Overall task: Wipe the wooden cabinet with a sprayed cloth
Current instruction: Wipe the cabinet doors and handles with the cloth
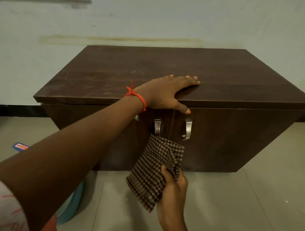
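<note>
A low dark-brown wooden cabinet (228,80) stands against the wall, with two doors and two metal handles (187,129). My left hand (166,91) lies flat on the front edge of its top, fingers spread, thumb hooked over the edge onto the door front. It holds nothing. My right hand (173,189) is below, in front of the doors, gripping a folded brown-and-beige checked cloth (154,171). The cloth hangs just below the left handle and is apart from the door. A red thread is tied around my left wrist.
The cabinet stands on a grey tiled floor (240,206). A small blue and red packet (21,146) lies on the floor at the left. A teal round object (71,204) sits low beside my left arm. A white wall with a stain band is behind.
</note>
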